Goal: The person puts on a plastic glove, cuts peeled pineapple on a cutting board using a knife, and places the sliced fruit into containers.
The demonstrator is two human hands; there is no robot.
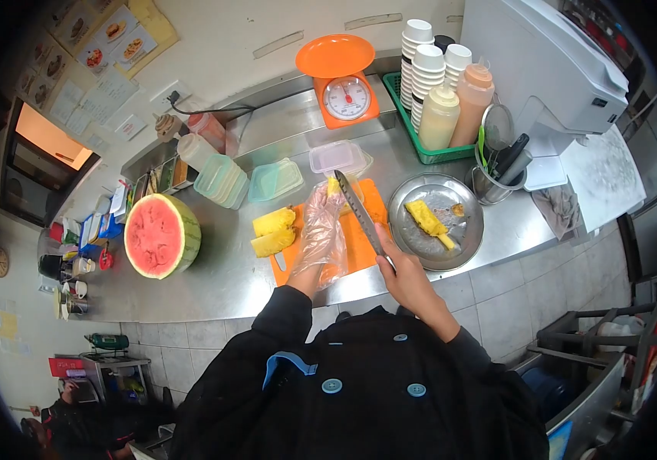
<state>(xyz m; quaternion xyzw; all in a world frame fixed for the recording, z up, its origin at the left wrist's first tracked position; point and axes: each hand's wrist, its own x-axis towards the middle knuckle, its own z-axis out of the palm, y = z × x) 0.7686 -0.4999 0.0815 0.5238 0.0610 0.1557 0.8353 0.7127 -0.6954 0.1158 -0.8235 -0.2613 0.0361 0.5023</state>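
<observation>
My left hand, in a clear plastic glove, is closed around a piece of pineapple over the orange cutting board. In my bare right hand is a knife, its dark blade slanting up and left so the tip is beside that piece. Whether the blade touches the fruit, I cannot tell. Two larger pineapple chunks lie at the board's left edge, close to my gloved hand. On the right, a round metal pan holds a yellow pineapple strip and small scraps.
A cut watermelon half sits on the left. Plastic containers and a lilac container stand behind the board. Farther back are an orange scale and a green basket with cups and bottles. A utensil pot stands beyond the pan.
</observation>
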